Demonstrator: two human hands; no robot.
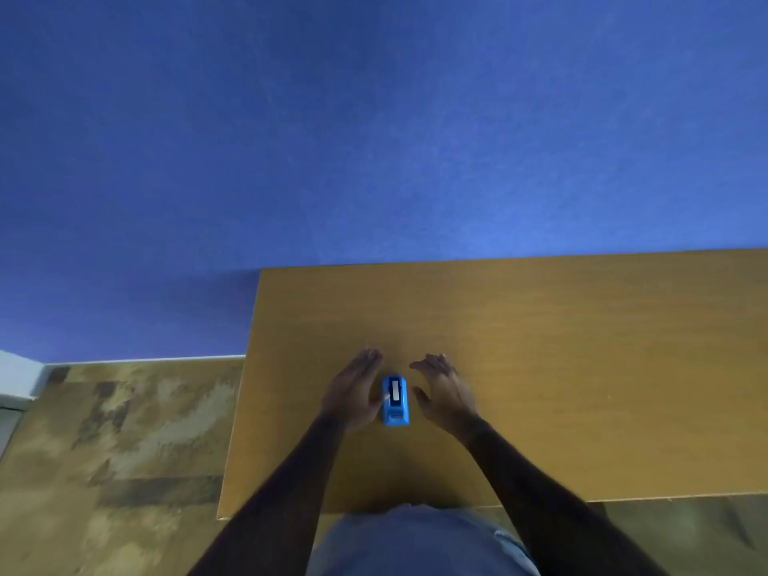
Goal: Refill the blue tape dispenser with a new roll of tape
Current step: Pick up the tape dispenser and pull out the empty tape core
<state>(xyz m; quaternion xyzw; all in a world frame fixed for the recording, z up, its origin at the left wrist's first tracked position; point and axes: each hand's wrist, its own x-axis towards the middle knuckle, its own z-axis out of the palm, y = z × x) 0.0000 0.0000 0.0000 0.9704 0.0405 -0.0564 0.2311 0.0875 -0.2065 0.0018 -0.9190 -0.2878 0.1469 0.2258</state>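
Sitting between open hands: blue tape dispenser (396, 401), left hand (356, 390) touching

A glossy blue plastic tape dispenser (396, 401) sits on a smooth, matt wood-grain tabletop (540, 367), before a matt blue wall (374, 118) and a mottled, worn-looking floor (124, 451).

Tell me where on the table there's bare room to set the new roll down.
The table is bare right of the right hand and beyond both hands toward the blue wall. It is crowded only where the left hand and right hand flank the blue tape dispenser.
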